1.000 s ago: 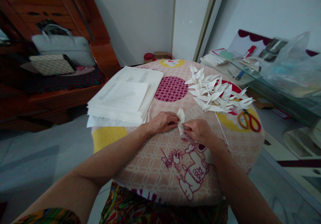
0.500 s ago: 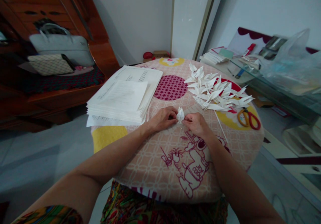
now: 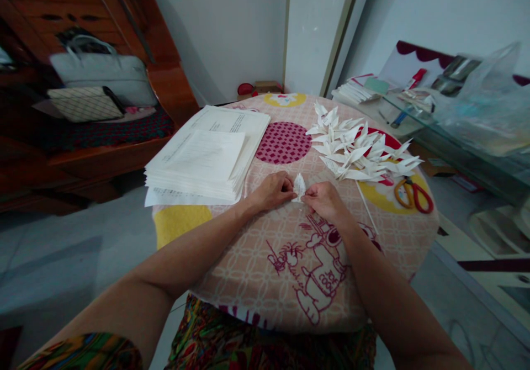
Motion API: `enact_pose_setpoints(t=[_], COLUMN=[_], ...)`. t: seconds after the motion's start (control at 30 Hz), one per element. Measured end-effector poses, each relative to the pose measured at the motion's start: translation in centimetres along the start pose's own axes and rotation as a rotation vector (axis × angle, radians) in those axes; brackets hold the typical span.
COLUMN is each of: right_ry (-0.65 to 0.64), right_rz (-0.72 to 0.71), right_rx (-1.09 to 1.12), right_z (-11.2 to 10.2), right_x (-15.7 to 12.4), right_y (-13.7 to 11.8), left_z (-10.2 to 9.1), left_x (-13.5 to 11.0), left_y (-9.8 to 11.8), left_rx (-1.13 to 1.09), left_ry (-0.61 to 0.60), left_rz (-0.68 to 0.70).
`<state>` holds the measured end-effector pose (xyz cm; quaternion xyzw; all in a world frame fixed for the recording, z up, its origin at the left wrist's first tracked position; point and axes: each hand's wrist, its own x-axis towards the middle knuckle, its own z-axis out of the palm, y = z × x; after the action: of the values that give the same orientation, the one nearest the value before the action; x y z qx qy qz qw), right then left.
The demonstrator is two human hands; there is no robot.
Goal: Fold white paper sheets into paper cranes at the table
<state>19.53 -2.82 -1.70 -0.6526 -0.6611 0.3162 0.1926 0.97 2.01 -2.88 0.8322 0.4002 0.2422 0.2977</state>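
A small folded white paper piece [image 3: 298, 186] sits between my two hands at the middle of the round table [image 3: 248, 265]. My left hand [image 3: 272, 190] pinches its left side with fingers closed. My right hand [image 3: 325, 200] pinches its right side, fingers also closed. Both hands rest low over the pink patterned cloth. Several finished folded paper shapes [image 3: 360, 152] lie in a heap just beyond my right hand.
A thick stack of white sheets [image 3: 209, 157] lies at the table's left. Orange-handled scissors [image 3: 412, 194] lie at the right, a thin white stick [image 3: 366, 207] beside them. A glass shelf with clutter [image 3: 455, 116] stands at the right, a wooden bench with bags [image 3: 95, 83] at the left.
The paper piece has been folded down smaller and lower between my hands. Both hands have stayed together, shifting only slightly away from me.
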Motion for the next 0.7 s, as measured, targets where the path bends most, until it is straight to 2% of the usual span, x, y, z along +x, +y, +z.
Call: enact_pose_setpoints(t=[0.7], right_ry=[0.025], right_rz=[0.054], right_rx=[-0.157], right_z=[0.25], right_x=[0.28], right_y=[-0.81], left_z=[0.48], left_x=[0.16], left_y=[0.43], left_rx=[0.127], left_ry=[-0.010], left_rz=[-0.034])
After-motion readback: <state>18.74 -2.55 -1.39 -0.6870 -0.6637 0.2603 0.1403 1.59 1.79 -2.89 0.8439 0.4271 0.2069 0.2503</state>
